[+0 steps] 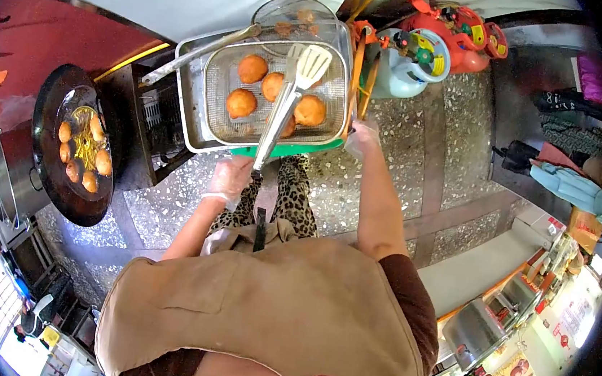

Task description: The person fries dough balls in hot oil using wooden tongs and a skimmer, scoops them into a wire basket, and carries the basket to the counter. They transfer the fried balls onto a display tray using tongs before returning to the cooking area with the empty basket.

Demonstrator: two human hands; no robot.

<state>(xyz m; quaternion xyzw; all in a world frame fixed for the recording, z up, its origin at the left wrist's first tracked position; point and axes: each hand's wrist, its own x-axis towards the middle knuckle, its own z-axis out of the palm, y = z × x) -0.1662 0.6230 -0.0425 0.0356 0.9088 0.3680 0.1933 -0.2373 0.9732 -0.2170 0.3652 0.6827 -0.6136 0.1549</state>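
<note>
My left hand (225, 181), in a clear plastic glove, is closed at the front of the metal tray (192, 128), beside the lower end of the tongs (278, 124). A green rim (305, 148) curves along the tray's front, between my hands. My right hand (363, 140), also gloved, is closed at the tray's right front corner, near orange bars (370, 82). What either hand grips is hidden. Inside the tray sits a wire mesh basket (213, 85) with several browned round balls (252, 69). The tongs lie across the basket, their slotted head pointing away from me.
To the left, a dark wok (47, 156) holds several balls and yellowish food. Behind the tray is a round mesh strainer (289, 14); a long-handled tool (198, 55) crosses its left side. Gas cylinders (407, 64) stand at the right rear. Cloths (569, 188) lie far right.
</note>
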